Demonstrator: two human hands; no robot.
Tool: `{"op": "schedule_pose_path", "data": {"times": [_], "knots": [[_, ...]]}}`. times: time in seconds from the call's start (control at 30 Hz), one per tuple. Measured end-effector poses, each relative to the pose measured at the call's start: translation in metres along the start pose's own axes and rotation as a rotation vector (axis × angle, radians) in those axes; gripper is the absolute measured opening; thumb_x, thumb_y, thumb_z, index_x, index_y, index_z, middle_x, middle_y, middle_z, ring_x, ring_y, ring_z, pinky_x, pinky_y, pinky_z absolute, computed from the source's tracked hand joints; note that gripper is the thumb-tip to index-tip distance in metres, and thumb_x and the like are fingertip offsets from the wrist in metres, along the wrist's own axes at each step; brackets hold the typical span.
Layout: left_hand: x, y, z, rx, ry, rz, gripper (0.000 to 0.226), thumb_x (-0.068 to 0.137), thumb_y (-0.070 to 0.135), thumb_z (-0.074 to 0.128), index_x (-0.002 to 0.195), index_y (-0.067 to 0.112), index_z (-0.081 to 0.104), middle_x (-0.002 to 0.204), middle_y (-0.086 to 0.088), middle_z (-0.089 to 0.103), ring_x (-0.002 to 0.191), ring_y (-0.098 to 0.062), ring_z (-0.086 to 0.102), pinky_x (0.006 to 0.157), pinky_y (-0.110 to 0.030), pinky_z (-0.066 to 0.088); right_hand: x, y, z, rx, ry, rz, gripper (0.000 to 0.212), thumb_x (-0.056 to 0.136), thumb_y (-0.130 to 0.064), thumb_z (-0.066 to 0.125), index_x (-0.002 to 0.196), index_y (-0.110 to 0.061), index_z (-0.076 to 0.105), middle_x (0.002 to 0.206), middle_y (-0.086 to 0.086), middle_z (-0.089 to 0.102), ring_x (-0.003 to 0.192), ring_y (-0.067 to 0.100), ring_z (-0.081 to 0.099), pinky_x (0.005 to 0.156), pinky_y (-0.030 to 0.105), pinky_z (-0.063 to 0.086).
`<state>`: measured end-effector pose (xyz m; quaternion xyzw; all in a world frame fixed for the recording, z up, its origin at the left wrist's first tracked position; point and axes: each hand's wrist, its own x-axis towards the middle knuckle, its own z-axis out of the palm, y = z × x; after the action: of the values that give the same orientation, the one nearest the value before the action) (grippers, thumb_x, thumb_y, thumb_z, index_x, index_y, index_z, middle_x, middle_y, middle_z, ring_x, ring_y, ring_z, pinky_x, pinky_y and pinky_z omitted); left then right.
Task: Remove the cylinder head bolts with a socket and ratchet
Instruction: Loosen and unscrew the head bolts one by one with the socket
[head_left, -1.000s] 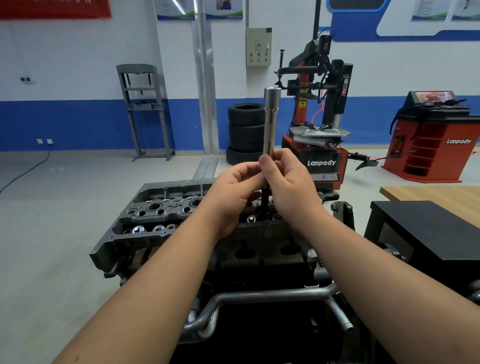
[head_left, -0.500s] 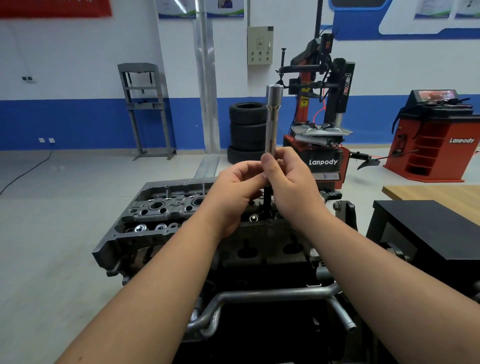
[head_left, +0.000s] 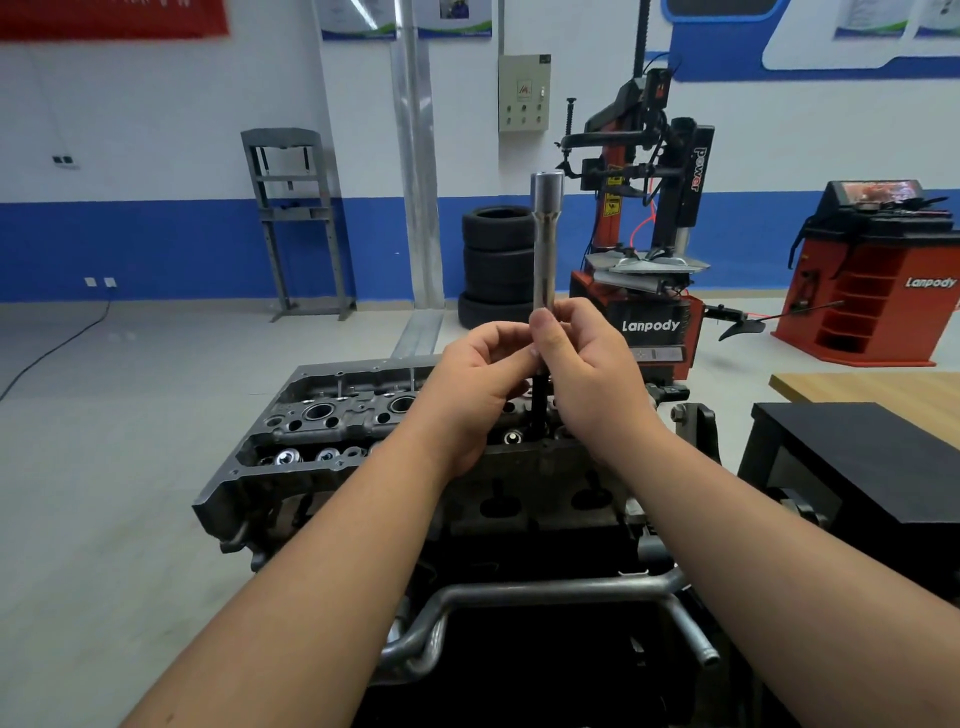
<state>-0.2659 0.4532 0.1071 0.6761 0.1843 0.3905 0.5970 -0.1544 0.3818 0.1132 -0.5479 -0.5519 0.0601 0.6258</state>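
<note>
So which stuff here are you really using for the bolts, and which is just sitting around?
Using:
left hand and right hand, both gripping the long socket
dark bolt shank below it
cylinder head

Sitting around:
stacked tyres
tyre changer
red wheel balancer
grey press frame
black bench

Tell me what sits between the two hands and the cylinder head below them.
In the head view, a dark shaft runs from the hands down to the cylinder head; the silver socket tool rises above them.
</note>
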Motion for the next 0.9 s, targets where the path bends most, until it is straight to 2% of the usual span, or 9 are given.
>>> {"op": "schedule_pose_path", "data": {"times": [0.17, 0.3, 0.4, 0.47, 0.57, 0.7, 0.83, 0.9], "knots": [[0.0014, 0.0011, 0.0001, -0.038, -0.038, -0.026, 0.020, 0.107, 0.021, 0.053, 0.115, 0.019, 0.071, 0.107, -0.003, 0.078, 0.104, -0.018, 0.073, 0.091, -0.031, 0.059, 0.0002, 0.0003, -0.0002, -0.023, 0.021, 0.001, 0.024, 0.107, -0.028, 0.044, 0.102, -0.022, 0.066, 0.086, -0.008, 0.067, 0.081, -0.001, 0.061, 0.067, 0.011, 0.046], [0.0010, -0.0006, -0.0007, -0.028, -0.017, 0.000, 0.020, 0.099, 0.026, 0.064, 0.115, 0.016, 0.070, 0.110, -0.006, 0.077, 0.111, -0.027, 0.070, 0.101, -0.044, 0.056, -0.0014, -0.0010, 0.0006, 0.007, -0.006, -0.003, 0.019, 0.105, -0.034, 0.049, 0.110, -0.023, 0.063, 0.091, -0.005, 0.070, 0.087, 0.003, 0.065, 0.073, 0.016, 0.052], [0.0000, -0.0005, -0.0008, -0.030, -0.013, 0.008, 0.032, 0.087, 0.033, 0.071, 0.113, 0.015, 0.069, 0.108, -0.003, 0.078, 0.108, -0.023, 0.072, 0.103, -0.045, 0.055, -0.0022, -0.0006, 0.0020, 0.007, 0.007, 0.009, 0.020, 0.100, -0.040, 0.055, 0.110, -0.023, 0.055, 0.092, 0.001, 0.069, 0.084, 0.011, 0.067, 0.074, 0.025, 0.056], [0.0003, -0.0004, -0.0009, -0.027, -0.027, 0.010, 0.027, 0.092, 0.026, 0.070, 0.116, 0.014, 0.069, 0.110, -0.003, 0.078, 0.109, -0.021, 0.072, 0.101, -0.042, 0.055, -0.0021, 0.0004, 0.0020, -0.005, 0.028, -0.008, 0.016, 0.101, -0.037, 0.056, 0.106, -0.022, 0.056, 0.090, 0.001, 0.068, 0.082, 0.010, 0.067, 0.071, 0.021, 0.055], [0.0014, 0.0003, -0.0017, -0.010, -0.061, 0.008, 0.022, 0.100, 0.018, 0.063, 0.120, 0.015, 0.069, 0.112, -0.001, 0.077, 0.110, -0.017, 0.072, 0.095, -0.033, 0.057, -0.0006, 0.0019, 0.0007, -0.022, 0.036, -0.010, 0.011, 0.103, -0.033, 0.053, 0.103, -0.024, 0.059, 0.088, -0.008, 0.067, 0.083, 0.000, 0.064, 0.066, 0.010, 0.049], [0.0026, 0.0002, -0.0020, -0.043, -0.056, -0.021, 0.021, 0.105, 0.020, 0.055, 0.119, 0.019, 0.070, 0.111, -0.002, 0.077, 0.108, -0.019, 0.072, 0.092, -0.031, 0.058, 0.0009, 0.0029, -0.0002, -0.024, 0.025, 0.007, 0.017, 0.105, -0.031, 0.048, 0.107, -0.024, 0.063, 0.090, -0.011, 0.067, 0.085, -0.004, 0.062, 0.068, 0.009, 0.048], [0.0019, -0.0019, -0.0024, -0.041, -0.022, 0.008, 0.018, 0.098, 0.024, 0.066, 0.113, 0.016, 0.072, 0.106, -0.002, 0.078, 0.104, -0.019, 0.073, 0.094, -0.035, 0.057, -0.0005, 0.0020, 0.0022, 0.029, -0.006, 0.008, 0.017, 0.105, -0.034, 0.049, 0.111, -0.025, 0.061, 0.091, -0.007, 0.069, 0.087, 0.000, 0.065, 0.071, 0.013, 0.051], [0.0007, -0.0022, -0.0020, -0.062, -0.010, 0.023, 0.033, 0.084, 0.032, 0.075, 0.111, 0.013, 0.071, 0.103, -0.002, 0.079, 0.103, -0.019, 0.074, 0.093, -0.036, 0.056, -0.0011, 0.0014, 0.0031, 0.030, -0.006, 0.012, 0.017, 0.102, -0.039, 0.053, 0.111, -0.026, 0.056, 0.091, -0.002, 0.070, 0.085, 0.006, 0.067, 0.073, 0.018, 0.054]]}}
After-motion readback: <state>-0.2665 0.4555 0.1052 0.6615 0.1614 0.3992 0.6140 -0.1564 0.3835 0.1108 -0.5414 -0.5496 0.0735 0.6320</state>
